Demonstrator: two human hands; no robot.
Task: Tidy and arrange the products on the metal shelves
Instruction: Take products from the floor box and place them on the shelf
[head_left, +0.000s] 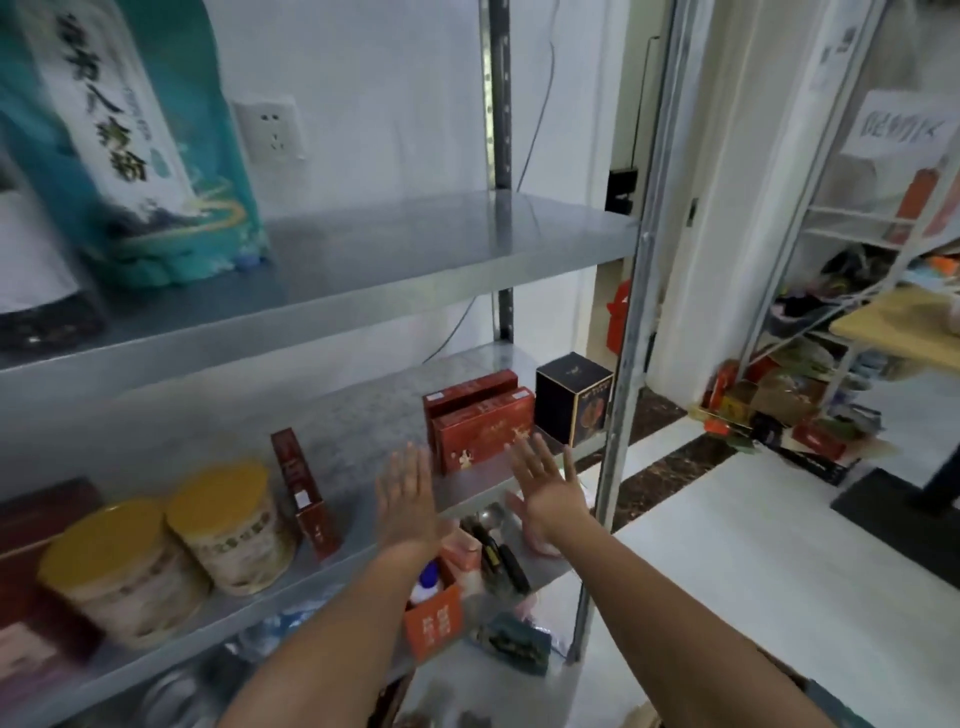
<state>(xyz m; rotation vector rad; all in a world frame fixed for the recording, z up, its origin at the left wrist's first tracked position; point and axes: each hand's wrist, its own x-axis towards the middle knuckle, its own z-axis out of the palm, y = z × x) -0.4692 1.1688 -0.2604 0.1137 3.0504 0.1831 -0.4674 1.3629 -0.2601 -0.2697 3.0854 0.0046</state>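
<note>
Both my hands are stretched out flat in front of the middle metal shelf (363, 421), holding nothing. My left hand (406, 499) is just left of two red boxes (480, 423) that stand one behind the other. My right hand (545, 486) hovers at their front right corner; I cannot tell whether it touches them. A black box (571, 399) stands to their right by the shelf post. Further left, a narrow red box (304, 491) stands on edge, beside two yellow-lidded tins (228, 525) (122, 569).
The upper shelf (415, 254) carries a teal bag (132, 140) at its left. The lower shelf holds an orange box (434, 618), bottles and dark tools. A steel post (631, 332) bounds the shelves on the right. More racks and boxes (789, 410) stand across the tiled floor.
</note>
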